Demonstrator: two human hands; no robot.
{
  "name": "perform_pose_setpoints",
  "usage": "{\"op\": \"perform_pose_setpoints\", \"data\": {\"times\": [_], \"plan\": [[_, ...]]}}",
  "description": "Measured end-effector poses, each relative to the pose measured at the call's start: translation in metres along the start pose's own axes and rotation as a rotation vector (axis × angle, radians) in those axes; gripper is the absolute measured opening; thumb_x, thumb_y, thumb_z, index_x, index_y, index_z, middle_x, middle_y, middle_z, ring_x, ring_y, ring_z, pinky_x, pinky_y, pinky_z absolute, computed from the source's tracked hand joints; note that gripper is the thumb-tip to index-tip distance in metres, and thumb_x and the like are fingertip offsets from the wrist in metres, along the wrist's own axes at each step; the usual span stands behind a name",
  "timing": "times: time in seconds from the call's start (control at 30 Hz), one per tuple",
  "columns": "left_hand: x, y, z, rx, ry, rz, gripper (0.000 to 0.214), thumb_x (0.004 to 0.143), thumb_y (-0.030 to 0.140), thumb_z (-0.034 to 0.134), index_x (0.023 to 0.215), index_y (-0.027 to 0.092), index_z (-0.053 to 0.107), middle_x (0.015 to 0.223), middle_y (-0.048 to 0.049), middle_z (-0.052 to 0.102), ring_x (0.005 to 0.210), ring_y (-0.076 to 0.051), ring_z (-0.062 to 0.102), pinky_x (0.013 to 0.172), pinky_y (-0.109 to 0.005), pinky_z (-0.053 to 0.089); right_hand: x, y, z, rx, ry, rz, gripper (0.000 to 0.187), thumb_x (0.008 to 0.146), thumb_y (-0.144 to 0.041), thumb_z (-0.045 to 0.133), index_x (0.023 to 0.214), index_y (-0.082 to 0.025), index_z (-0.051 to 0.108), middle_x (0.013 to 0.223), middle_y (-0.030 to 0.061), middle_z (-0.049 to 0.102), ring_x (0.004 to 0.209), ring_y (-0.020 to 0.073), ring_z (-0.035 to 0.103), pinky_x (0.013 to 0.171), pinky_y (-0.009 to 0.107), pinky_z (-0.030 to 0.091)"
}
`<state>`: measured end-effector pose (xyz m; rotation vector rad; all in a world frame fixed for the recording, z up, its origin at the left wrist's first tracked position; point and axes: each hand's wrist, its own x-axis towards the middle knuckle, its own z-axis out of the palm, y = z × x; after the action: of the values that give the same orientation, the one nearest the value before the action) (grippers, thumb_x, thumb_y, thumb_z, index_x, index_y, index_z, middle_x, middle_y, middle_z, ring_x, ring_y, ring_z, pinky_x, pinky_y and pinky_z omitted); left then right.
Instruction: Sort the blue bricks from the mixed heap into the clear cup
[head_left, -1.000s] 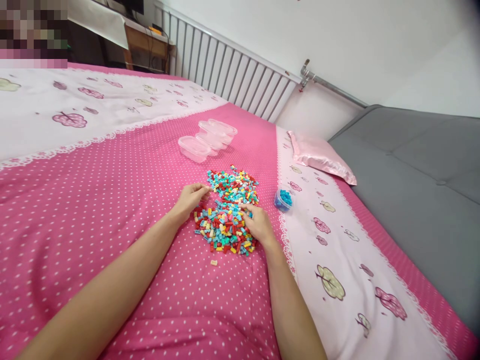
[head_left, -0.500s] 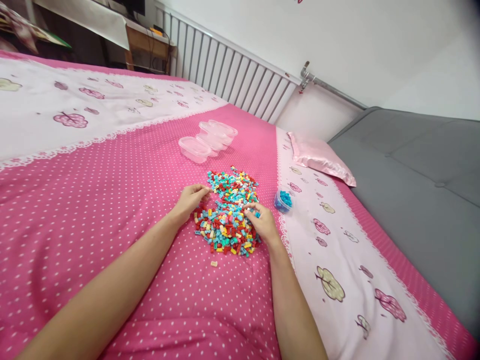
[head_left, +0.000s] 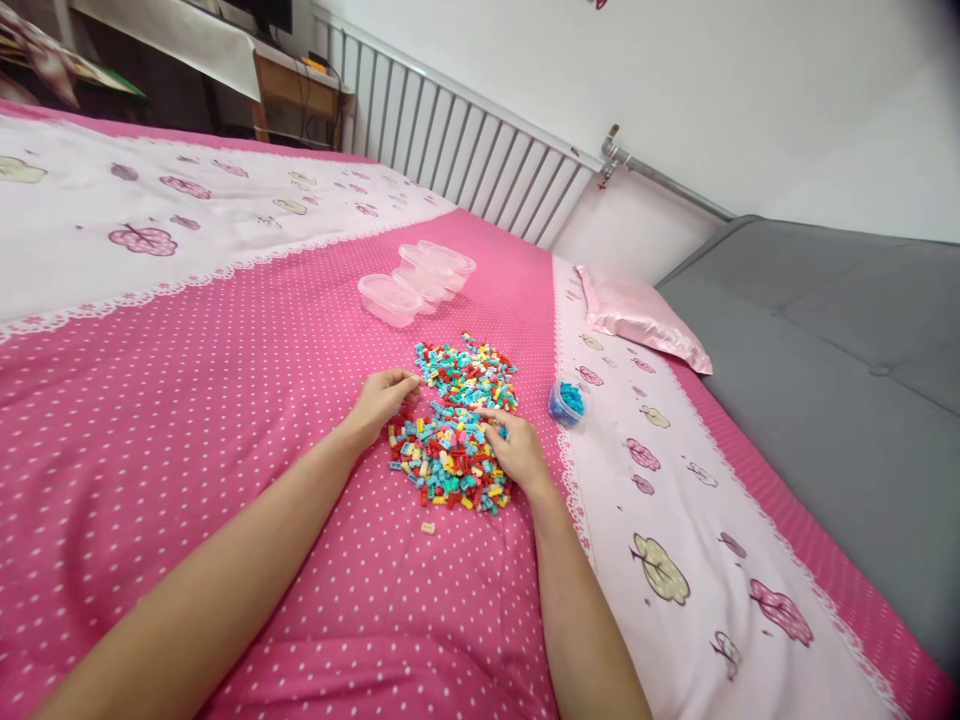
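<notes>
A heap of small toy building bricks (head_left: 457, 455) in red, yellow, teal, light blue and cream lies on the pink dotted bedsheet. At its left edge rests my left hand (head_left: 381, 402), fingers curled and thumb drawn in; whatever they may pinch is too small to make out. My right hand (head_left: 516, 448) reaches over the heap's right side, index finger stretched out and thumb apart from it, both touching the bricks. One cream brick (head_left: 428, 528) lies alone below the heap. To the right stands a small clear tub (head_left: 559, 409) with blue bricks (head_left: 571, 397) in it.
Several clear plastic tubs (head_left: 390, 297) stand in a cluster beyond the heap. A pink pillow (head_left: 641, 318) lies by the grey padded headboard (head_left: 832, 360). Metal bars (head_left: 465, 130) border the bed's far side, and a desk (head_left: 296, 95) is at the back left.
My right hand has moved slightly left over the heap, its index finger reaching nearer the middle. My left hand has stayed in place.
</notes>
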<state>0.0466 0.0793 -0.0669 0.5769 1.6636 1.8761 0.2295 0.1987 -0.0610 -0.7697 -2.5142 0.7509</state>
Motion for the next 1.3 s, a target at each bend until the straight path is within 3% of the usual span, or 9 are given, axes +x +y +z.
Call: {"op": "perform_pose_setpoints", "data": {"times": [0.17,0.73,0.9,1.03,1.17,1.3], "plan": [[-0.0001,0.0006,-0.0002,0.004,-0.005,0.002,0.025,0.056,0.037,0.068,0.063,0.013,0.063,0.058,-0.0028,0.061,0.054,-0.011,0.053,0.055,-0.022,0.041,0.0006,0.0001,-0.0001,0.031,0.002,-0.024,0.030,0.082,-0.025,0.049,0.106,-0.023,0.067,0.108,0.0029,0.069,0.101,0.0196,0.063,0.088,0.033,0.046],[-0.0001,0.0000,-0.0002,0.008,0.003,-0.010,0.024,0.056,0.037,0.069,0.062,0.014,0.064,0.057,-0.0030,0.061,0.053,-0.011,0.051,0.052,-0.022,0.039,0.0008,0.0023,0.0018,0.125,0.043,0.029,0.021,0.079,-0.037,0.053,0.085,-0.021,0.065,0.083,0.0013,0.068,0.075,0.0179,0.061,0.073,0.029,0.045],[0.0014,-0.0018,-0.0008,0.009,-0.001,-0.004,0.024,0.058,0.036,0.068,0.065,0.014,0.066,0.058,-0.0028,0.061,0.055,-0.011,0.052,0.056,-0.022,0.040,0.0019,0.0041,0.0030,0.419,0.071,0.109,0.027,0.074,-0.045,0.057,0.083,-0.020,0.063,0.068,-0.0018,0.059,0.060,0.0126,0.052,0.055,0.022,0.041],[0.0021,-0.0019,-0.0010,0.010,0.000,-0.002,0.024,0.057,0.037,0.069,0.065,0.014,0.066,0.060,-0.0031,0.062,0.055,-0.011,0.052,0.057,-0.023,0.040,0.0017,0.0011,0.0015,0.676,0.104,0.221,0.031,0.069,-0.048,0.061,0.084,-0.020,0.060,0.057,-0.0063,0.047,0.045,0.0075,0.037,0.042,0.019,0.029],[0.0017,-0.0015,-0.0011,0.012,0.000,-0.003,0.024,0.058,0.036,0.068,0.065,0.014,0.067,0.059,-0.0031,0.062,0.055,-0.011,0.052,0.056,-0.023,0.040,0.0017,-0.0028,-0.0008,0.831,0.118,0.272,0.028,0.066,-0.043,0.065,0.080,-0.020,0.057,0.051,-0.0104,0.033,0.039,0.0046,0.023,0.039,0.019,0.017],[0.0014,-0.0017,-0.0011,0.013,0.002,-0.005,0.022,0.058,0.035,0.068,0.064,0.014,0.067,0.058,-0.0029,0.062,0.054,-0.011,0.051,0.055,-0.022,0.039,0.0018,-0.0041,-0.0022,0.915,0.148,0.287,0.024,0.066,-0.039,0.065,0.076,-0.020,0.055,0.051,-0.0107,0.030,0.039,0.0040,0.020,0.039,0.019,0.013]]}}
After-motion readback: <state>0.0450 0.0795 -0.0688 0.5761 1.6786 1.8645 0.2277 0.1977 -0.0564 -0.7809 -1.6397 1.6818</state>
